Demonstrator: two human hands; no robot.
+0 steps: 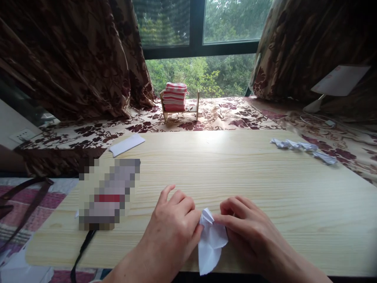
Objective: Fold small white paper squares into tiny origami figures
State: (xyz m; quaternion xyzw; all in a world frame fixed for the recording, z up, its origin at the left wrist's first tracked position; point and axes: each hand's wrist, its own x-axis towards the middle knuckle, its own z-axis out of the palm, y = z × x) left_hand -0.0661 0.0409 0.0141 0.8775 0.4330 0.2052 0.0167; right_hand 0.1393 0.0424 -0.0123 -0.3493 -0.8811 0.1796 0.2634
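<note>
A small piece of folded white paper [210, 241] lies at the near edge of the light wooden table [235, 173]. My left hand [173, 228] pinches its upper left corner with thumb and fingers closed. My right hand [247, 228] grips the paper's upper right side, fingers curled against it. Both hands rest on the tabletop, with the paper between them and its lower end hanging past the table's edge.
A flat white paper strip [126, 144] lies at the table's far left. Several folded white paper pieces [303, 149] sit in a row at the far right. A blurred-out object [107, 192] lies left of my hands. A small wooden rack with striped cloths [176, 100] stands by the window.
</note>
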